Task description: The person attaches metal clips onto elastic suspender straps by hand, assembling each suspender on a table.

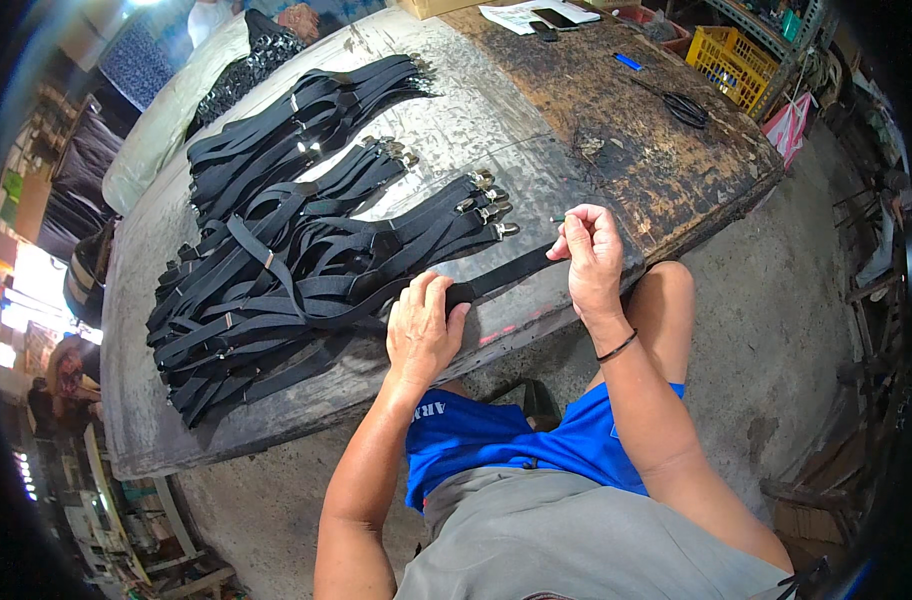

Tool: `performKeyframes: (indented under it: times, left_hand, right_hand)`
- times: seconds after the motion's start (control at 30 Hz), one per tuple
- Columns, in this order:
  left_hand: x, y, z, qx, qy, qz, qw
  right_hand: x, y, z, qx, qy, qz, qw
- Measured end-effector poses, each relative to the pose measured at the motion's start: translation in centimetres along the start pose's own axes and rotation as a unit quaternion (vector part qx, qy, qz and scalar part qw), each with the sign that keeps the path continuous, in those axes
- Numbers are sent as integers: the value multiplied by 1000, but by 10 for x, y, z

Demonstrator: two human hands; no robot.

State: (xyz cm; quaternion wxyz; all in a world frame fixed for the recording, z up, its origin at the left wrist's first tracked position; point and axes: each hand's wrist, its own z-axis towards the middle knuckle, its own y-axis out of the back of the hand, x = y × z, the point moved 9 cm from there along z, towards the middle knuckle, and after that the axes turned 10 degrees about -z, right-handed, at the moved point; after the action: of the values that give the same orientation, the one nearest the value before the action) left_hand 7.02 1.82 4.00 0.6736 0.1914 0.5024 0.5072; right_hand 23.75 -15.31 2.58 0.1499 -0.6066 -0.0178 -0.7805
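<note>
A large heap of black elastic suspenders (276, 270) with shiny metal clips (491, 205) covers the left part of the worktable. From its near side, one black strap (511, 272) runs taut to the right. My left hand (423, 325) lies over this strap with fingers bent, gripping it near the table edge. At the strap's right end, my right hand (591, 250) is closed, its fingertips pinched together. A small thin thing with a greenish tip pokes out from those fingers; its kind cannot be made out. Whatever clip sits at that end is hidden.
The worn table (556, 140) has scissors (684, 108), a blue marker-like object (627, 61), phones (553, 18) and papers (521, 14) at the far right. A yellow crate (731, 68) stands beyond. Far left are a pale sack (161, 120) of black pieces and another person's hand (299, 20).
</note>
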Motion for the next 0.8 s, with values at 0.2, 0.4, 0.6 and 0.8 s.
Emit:
performKeyframes:
  times: [0.2,0.4,0.6,0.8]
  left_hand:
    - [8,5,-3,-58,26,15,998]
    - [-36,-1,-7,-21,-74,162,984]
    - [-52,-23,-23,44,-72,139,987]
    - [-69,-35,-33,-2,-183,84,980]
  right_hand:
    - [-1,-1,0,2,3,-1,1000]
    - [2,6,1,-8,10,3,1000]
    - [11,25,6,-44,7,38,998]
    - [21,48,12,-73,16,59,995]
